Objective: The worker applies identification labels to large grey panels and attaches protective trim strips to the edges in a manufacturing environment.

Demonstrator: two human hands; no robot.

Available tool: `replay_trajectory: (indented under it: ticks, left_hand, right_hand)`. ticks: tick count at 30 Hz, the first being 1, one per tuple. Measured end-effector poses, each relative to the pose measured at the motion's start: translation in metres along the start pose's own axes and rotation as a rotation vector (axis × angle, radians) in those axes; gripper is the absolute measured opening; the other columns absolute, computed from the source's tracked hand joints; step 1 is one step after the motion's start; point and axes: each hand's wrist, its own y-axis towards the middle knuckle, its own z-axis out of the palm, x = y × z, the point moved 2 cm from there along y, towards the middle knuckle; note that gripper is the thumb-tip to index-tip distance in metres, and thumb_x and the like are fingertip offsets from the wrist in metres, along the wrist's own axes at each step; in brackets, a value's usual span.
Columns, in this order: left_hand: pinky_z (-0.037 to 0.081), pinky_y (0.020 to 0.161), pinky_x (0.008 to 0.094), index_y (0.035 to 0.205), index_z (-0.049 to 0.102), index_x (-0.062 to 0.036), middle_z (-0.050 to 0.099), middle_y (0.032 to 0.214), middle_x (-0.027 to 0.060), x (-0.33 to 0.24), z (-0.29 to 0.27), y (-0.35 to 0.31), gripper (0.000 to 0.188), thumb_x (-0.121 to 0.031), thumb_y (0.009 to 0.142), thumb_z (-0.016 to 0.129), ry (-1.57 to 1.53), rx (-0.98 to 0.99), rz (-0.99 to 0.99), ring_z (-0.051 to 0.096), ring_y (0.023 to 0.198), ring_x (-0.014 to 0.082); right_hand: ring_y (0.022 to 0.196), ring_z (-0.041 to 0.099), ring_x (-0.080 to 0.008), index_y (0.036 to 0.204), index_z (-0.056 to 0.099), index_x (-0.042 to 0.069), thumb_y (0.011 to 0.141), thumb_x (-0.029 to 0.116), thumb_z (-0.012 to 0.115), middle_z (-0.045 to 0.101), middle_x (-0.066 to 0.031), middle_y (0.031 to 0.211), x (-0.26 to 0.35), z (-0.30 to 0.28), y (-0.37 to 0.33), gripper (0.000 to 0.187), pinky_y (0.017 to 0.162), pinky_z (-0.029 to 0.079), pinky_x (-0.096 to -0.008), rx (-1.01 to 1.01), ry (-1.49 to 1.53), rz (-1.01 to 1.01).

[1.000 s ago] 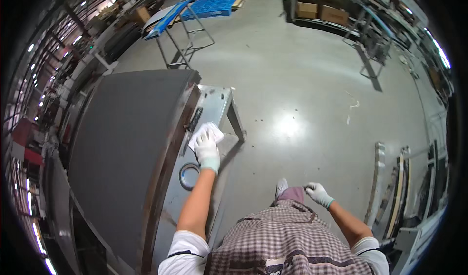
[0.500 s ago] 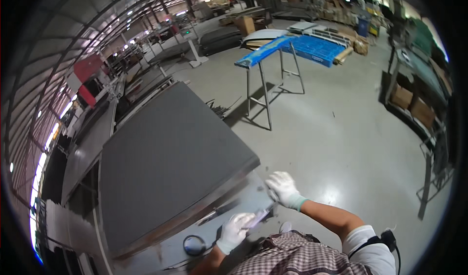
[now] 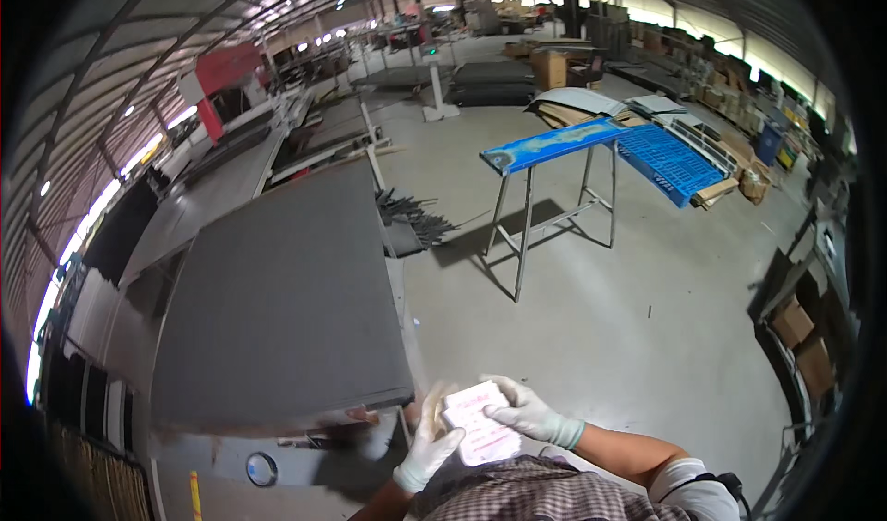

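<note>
Between my two hands, in front of my body, is a white stack of labels or cards (image 3: 482, 426) with red print. My left hand (image 3: 429, 442), in a white glove, is closed on its left edge and slightly blurred. My right hand (image 3: 531, 417), also gloved, grips the right side with its thumb across the top face. To the left lies a large dark grey sheet (image 3: 286, 299) on a worktable (image 3: 212, 456). On the table's near strip are a round dark-rimmed ring (image 3: 261, 468) and a thin dark tool (image 3: 300, 442).
A blue-topped trestle (image 3: 554, 142) stands ahead on the grey floor (image 3: 591, 336), with a blue pallet (image 3: 674, 165) behind it. Dark strips (image 3: 411, 221) are piled beyond the sheet. At the far right, a rack holds cardboard boxes (image 3: 813, 364). A yellow strip (image 3: 195, 495) lies at the lower left.
My right hand has left the table corner and joined my left on the stack. The stack, seen nearly edge-on earlier, now shows its printed face. The view has turned.
</note>
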Motion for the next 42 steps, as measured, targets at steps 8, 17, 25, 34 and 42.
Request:
replay_trajectory:
  ticks: [8,17,25,34,42]
  left_hand:
    - [0.053,0.086,0.0309,0.123,0.051,0.0062,0.066,0.109,0.0108,0.005,0.052,-0.001,0.034,0.003,0.09,0.055,0.293,-0.349,-0.257,0.065,0.098,0.016]
    - [0.054,0.077,0.0255,0.115,0.063,0.0059,0.068,0.101,0.0085,0.024,0.025,0.014,0.027,-0.003,0.092,0.051,0.206,-0.672,-0.04,0.064,0.09,0.0115]
    - [0.052,0.072,0.0247,0.102,0.065,0.0026,0.069,0.093,0.0056,0.02,0.009,0.016,0.015,-0.005,0.089,0.065,0.041,-1.003,-0.045,0.064,0.081,0.0097]
    - [0.048,0.065,0.0211,0.099,0.066,0.0021,0.064,0.084,-0.0004,0.056,0.011,0.016,0.01,-0.004,0.091,0.063,0.239,-1.422,-0.007,0.056,0.073,0.0052]
    - [0.035,0.05,0.0197,0.081,0.069,-0.004,0.053,0.063,-0.0103,0.041,0.002,0.08,0.016,-0.012,0.094,0.064,0.196,-1.62,0.025,0.044,0.056,-0.0007]
  right_hand:
    - [0.094,0.063,-0.0268,0.126,0.054,0.009,0.087,0.024,0.066,0.062,-0.0156,0.111,0.067,-0.01,0.015,0.043,0.082,0.052,-0.0341,0.122,-0.87,-0.336]
    - [0.087,0.065,-0.0302,0.102,0.066,0.005,0.09,0.032,0.061,0.065,-0.0139,0.1,0.074,0.009,0.103,0.029,0.076,0.052,-0.0384,0.574,-0.974,-0.528]
    - [0.104,0.056,-0.0245,0.111,0.063,-0.001,0.099,0.026,0.05,0.056,-0.0135,0.118,0.048,0.065,0.22,0.033,0.095,0.045,-0.0346,1.218,-0.816,-0.594]
    - [0.088,0.058,-0.0136,0.139,0.045,0.003,0.082,0.012,0.07,0.065,-0.0064,0.1,-0.01,0.157,0.356,0.064,0.084,0.048,-0.0301,1.328,-0.663,-0.005]
    - [0.104,0.056,-0.0269,0.109,0.063,0.009,0.076,0.029,0.076,0.061,-0.0095,0.105,0.029,0.129,0.324,0.041,0.1,0.038,-0.0401,1.761,-0.691,-0.546]
